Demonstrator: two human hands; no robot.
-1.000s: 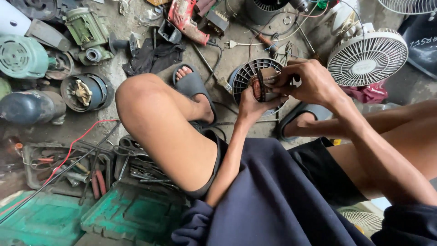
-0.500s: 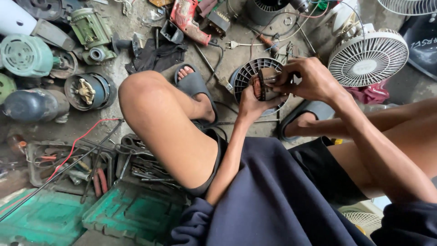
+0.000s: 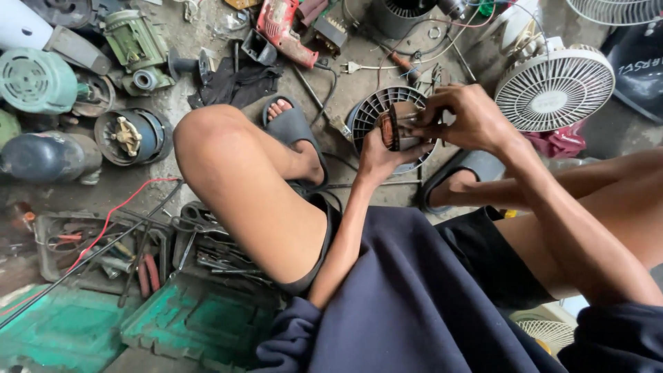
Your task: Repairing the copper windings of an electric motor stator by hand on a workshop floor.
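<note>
Upper centre of frame: left hand cups small motor core; right hand pinches its top. Likely dense, rigid; windings fragile, so grip the outer laminations.

1. One head-worn view looks steeply down from close above the seated person's lap and knees.
2. It faces forward over the cluttered floor, which fills the frame's upper half.
</note>
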